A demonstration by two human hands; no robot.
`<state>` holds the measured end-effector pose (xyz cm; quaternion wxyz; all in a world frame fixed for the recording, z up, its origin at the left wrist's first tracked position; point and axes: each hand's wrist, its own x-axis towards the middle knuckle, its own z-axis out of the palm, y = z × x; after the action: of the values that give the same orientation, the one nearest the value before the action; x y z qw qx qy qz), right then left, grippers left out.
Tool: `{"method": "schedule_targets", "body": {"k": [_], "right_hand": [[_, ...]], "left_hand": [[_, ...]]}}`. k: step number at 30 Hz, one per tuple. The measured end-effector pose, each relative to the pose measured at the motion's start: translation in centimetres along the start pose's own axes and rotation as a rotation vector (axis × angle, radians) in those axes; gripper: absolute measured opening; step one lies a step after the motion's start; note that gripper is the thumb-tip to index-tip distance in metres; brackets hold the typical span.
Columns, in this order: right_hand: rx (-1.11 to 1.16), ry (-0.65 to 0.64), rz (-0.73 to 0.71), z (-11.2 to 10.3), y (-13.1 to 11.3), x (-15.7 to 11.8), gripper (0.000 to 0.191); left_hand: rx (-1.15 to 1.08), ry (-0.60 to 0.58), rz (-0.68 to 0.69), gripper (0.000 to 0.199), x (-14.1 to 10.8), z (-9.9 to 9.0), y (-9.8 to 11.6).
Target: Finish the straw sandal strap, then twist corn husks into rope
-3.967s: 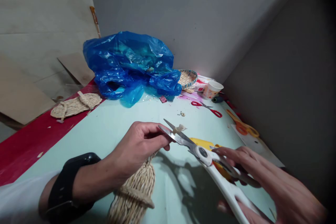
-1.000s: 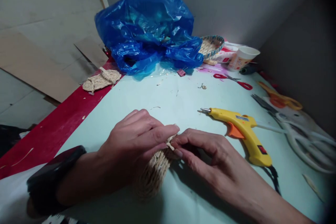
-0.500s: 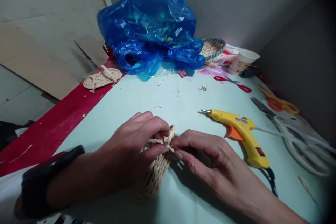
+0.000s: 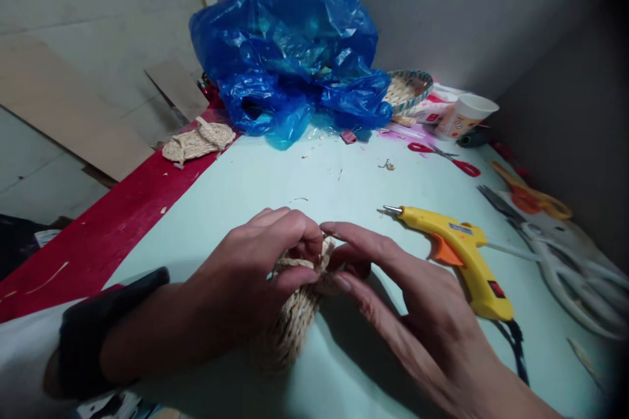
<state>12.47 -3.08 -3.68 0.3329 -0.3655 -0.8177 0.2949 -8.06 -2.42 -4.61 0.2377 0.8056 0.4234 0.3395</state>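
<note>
A small woven straw slipper [image 4: 293,324] is held at a slant over the table, its lower part blurred. My left hand [image 4: 268,258] is closed on its upper end, where a braided strap crosses, with thumb and fingers pinching there. From the right, my right hand [image 4: 393,288] grips the same end, its index finger reaching over the top edge and its thumb at the near side. The fingertips partly hide the strap. Another straw slipper [image 4: 199,143] lies at the far left. To the right of my right hand rests a yellow hot glue gun [image 4: 459,239].
A big blue plastic bag [image 4: 295,59] stands at the back, beside a woven basket [image 4: 410,91] and a paper cup [image 4: 466,116]. Red-handled scissors [image 4: 445,158] lie behind the glue gun. Large white-handled scissors [image 4: 557,275] and orange-handled scissors [image 4: 535,193] lie at the right.
My right index finger has lifted and stretched over the slipper's top edge, and the right hand has opened wider. The left hand keeps its hold. The whole view has shifted slightly.
</note>
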Motion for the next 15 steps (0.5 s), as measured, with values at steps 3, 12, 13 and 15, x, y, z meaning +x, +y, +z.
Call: {"method": "schedule_targets", "body": {"k": [3,12,13,15], "right_hand": [[-0.008,0.034,-0.049,0.03,0.03,0.31,0.028],[0.052,0.076,0.018,0.64,0.32,0.97,0.011],[0.067,0.063,0.032,0.75,0.41,1.02,0.011],[0.095,0.024,0.057,0.95,0.57,1.08,0.012]], "left_hand": [[0.115,0.01,0.178,0.018,-0.4,-0.13,-0.41],[0.395,0.038,0.433,0.015,-0.16,-0.18,0.13],[0.425,0.036,0.451,0.015,-0.23,-0.13,0.07],[0.495,0.033,0.463,0.015,-0.41,-0.04,-0.11]]}}
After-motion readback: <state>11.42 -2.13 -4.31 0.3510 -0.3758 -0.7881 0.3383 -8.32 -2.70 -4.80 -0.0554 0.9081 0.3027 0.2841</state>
